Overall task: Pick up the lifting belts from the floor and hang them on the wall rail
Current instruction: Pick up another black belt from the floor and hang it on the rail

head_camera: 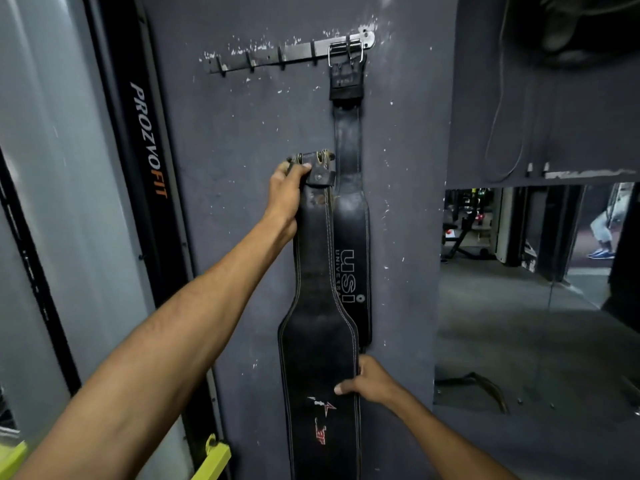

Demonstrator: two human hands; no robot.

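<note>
Second belt in hand, not yet hung. The black leather lifting belt with pale stitching and a red logo (317, 341) was held upright against the wall, well below the rail. Its buckle end (311, 158) was gripped by the left hand (289, 192), fingers curled over the top edge. The wide lower part was pinched at its right edge by the right hand (367, 381), thumb on the front face.

One black leather belt with USI lettering (349, 209) was hung by its chrome buckle (346, 51) on the rightmost hook of the flat metal wall rail (277, 55). It was partly overlapped by the held belt.

Step in hand, as judged: lift and hook.
- The buckle end should be raised above rail height and the buckle frame dropped over a free hook (282, 60), left of the occupied one.
- The lower part should be steadied by the right hand so no swing is passed into the hung belt.
- The grip should be released only once the buckle is seen seated on the hook; the buckle on this belt looked worn and small.

Surroundings: dark grey painted wall (242, 133), chipped around the rail. A black upright with PROZVOFIT lettering (149, 140) was seen at left, a yellow-green frame piece (213, 459) at the bottom, and a wall mirror (519, 289) at right reflecting the gym floor.
</note>
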